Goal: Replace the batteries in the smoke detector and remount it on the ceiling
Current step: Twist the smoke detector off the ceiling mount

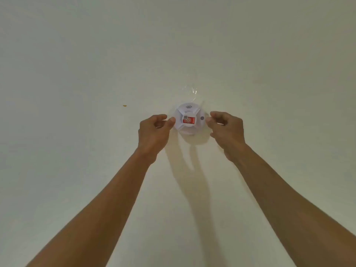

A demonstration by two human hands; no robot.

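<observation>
Smoke detector [189,118], white with a red label, sits against the ceiling [96,54] between both hands. Left hand [154,130] touches its left rim with thumb tip, grip loosely curled; right hand [226,130] fingertips meet its right rim, grip half-closed, clamping nothing.

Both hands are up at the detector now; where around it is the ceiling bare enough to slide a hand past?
Crowded: smoke detector flanked closely by left hand and right hand, with clear tape above it. Free: bare ceiling left of the left hand, beyond a small brown speck, and right of the right hand.
</observation>
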